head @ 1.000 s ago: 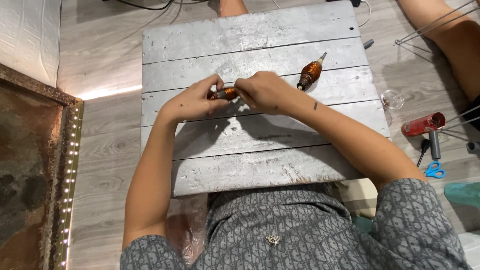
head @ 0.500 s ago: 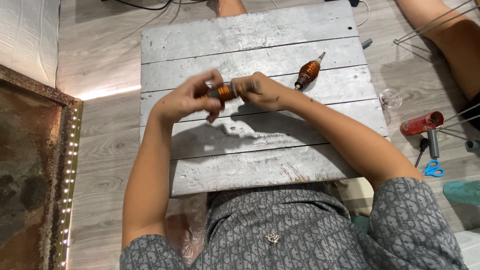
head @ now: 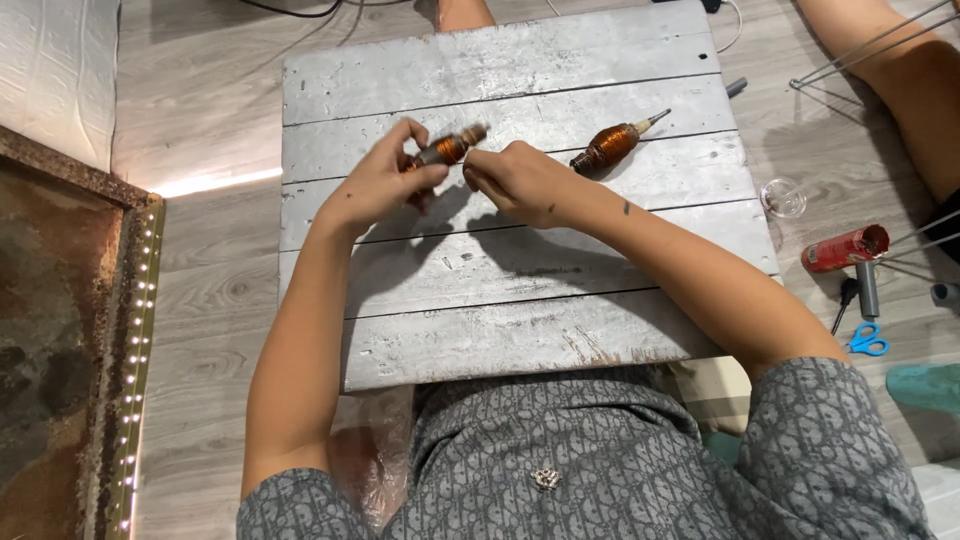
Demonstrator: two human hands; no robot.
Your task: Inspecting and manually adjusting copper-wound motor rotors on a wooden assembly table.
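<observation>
A small motor armature wound with copper wire (head: pixel 452 148) is pinched in my left hand (head: pixel 385 180), lifted a little above the grey plank table (head: pixel 520 60) and tilted up to the right. My right hand (head: pixel 515 180) sits just right of it, fingers curled close to its lower end; whether they touch it or pinch a fine wire I cannot tell. A second, larger copper-wound armature (head: pixel 610 145) with a metal shaft lies on the table further right, apart from both hands.
On the wooden floor to the right lie a clear glass cup (head: pixel 783 197), a red can (head: pixel 845 248), a dark tool (head: pixel 868 290) and blue-handled scissors (head: pixel 868 340). Another person's leg (head: pixel 905 90) is at top right. A rusty framed panel with small lights (head: pixel 70 350) borders the left.
My left hand has lifted the small armature up and tipped its end toward the upper right. My right hand has slipped off it to the lower right.
</observation>
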